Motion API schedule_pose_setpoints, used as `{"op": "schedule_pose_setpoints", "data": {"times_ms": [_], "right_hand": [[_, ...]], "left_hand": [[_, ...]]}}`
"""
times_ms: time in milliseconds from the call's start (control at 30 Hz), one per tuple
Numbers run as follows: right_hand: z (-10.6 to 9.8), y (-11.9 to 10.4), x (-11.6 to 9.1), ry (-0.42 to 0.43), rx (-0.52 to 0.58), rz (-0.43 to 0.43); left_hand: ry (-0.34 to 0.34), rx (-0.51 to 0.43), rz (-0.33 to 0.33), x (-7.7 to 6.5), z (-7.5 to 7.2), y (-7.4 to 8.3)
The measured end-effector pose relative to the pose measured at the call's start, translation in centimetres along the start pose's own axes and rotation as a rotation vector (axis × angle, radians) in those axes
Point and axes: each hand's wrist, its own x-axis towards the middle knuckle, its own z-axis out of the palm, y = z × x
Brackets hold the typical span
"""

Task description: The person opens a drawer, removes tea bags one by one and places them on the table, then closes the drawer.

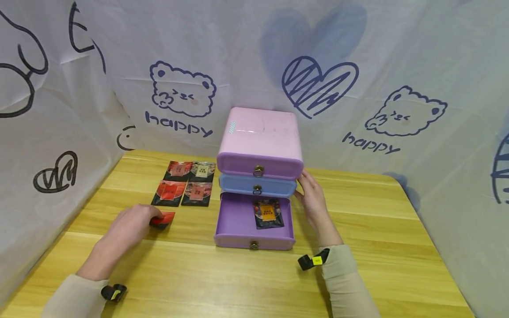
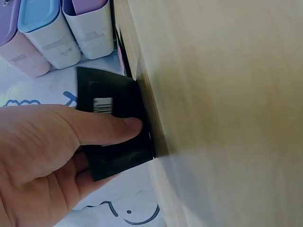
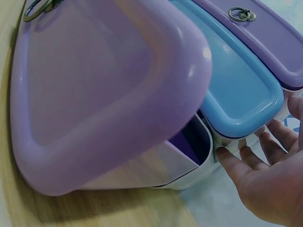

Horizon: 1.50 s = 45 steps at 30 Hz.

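Observation:
A small flat sachet, black with a barcode on its back and red on its front, is pinched between the thumb and fingers of my left hand. That hand is low over the table, just in front of several similar sachets laid out in two rows. My right hand rests its extended fingers against the right side of a small drawer cabinet. The cabinet's bottom purple drawer is pulled out. Inside it lies a black sachet with an orange label.
Above the pulled-out drawer, the blue middle drawer and purple top drawer are closed; each has a ring pull. A white cloth with drawings hangs behind the wooden table and along its sides.

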Motion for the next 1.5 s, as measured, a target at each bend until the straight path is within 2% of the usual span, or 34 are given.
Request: {"op": "schedule_pose_setpoints", "data": {"times_ms": [333,500,633,767,933,1200,1500], "right_hand": [[-0.1,-0.2,0.2,-0.001,0.004,0.010],[-0.1,-0.2,0.1,0.006,0.001,0.013],[-0.1,-0.1,0.1,0.011,0.000,0.016],[-0.1,-0.1,0.1,0.012,0.001,0.017],[0.0,-0.2,0.1,0.007,0.014,0.012],[-0.2,0.1,0.2,0.006,0.002,0.011],[-0.2,0.1,0.1,0.003,-0.003,0.009]], "left_hand": [[-0.164,-0.062,0.063,0.4,-0.4,-0.1],[-0.277,-0.090,0.015,0.7,-1.0,0.2],[-0.326,-0.081,0.011,0.9,-1.4,0.3],[-0.340,-0.053,0.038,1.0,-1.5,0.2],[-0.331,-0.048,0.035,1.1,-1.4,0.1],[-0.288,-0.043,0.057,1.2,-0.6,0.0],[-0.250,-0.036,0.083,1.0,-0.4,-0.1]]}}
